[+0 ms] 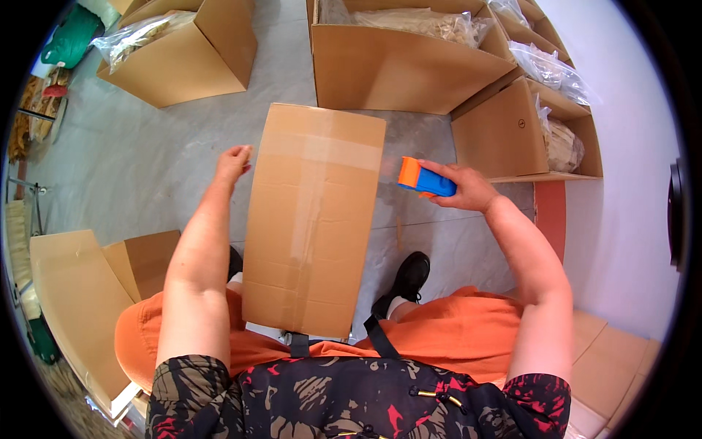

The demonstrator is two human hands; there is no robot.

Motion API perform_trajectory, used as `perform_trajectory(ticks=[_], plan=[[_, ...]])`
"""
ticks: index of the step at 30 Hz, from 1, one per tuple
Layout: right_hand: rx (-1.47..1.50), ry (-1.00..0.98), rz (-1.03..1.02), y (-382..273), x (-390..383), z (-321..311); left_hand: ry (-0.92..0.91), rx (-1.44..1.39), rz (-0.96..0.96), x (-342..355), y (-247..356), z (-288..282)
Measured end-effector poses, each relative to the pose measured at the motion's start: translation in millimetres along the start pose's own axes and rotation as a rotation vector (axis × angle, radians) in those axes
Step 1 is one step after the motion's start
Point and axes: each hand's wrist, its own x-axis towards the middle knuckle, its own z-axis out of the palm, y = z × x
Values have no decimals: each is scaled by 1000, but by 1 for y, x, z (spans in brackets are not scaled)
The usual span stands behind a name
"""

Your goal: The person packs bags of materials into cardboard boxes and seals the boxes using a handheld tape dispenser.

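A closed cardboard box (311,227) stands upright between my legs, with clear tape along its top and across the far end. My left hand (233,162) is beside its upper left edge, fingers curled together; anything inside them is too small or hidden to make out. At the box's right, my right hand (468,189) grips a blue and orange tape dispenser (427,178), held a short way off the cardboard.
Open boxes with plastic-bagged contents stand at back left (190,66), back centre (402,69) and right (493,132). An open carton (77,293) is at lower left, flattened cardboard (603,366) at lower right. A white wall (629,219) runs along the right.
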Motion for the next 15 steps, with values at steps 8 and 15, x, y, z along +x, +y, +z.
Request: perform_trajectory(ticks=[8, 15], plan=[[70, 46, -46, 12, 42, 53, -406, -293, -66, -25, 5, 60], [201, 155, -88, 21, 42, 85, -626, -499, -250, -100, 88, 52]])
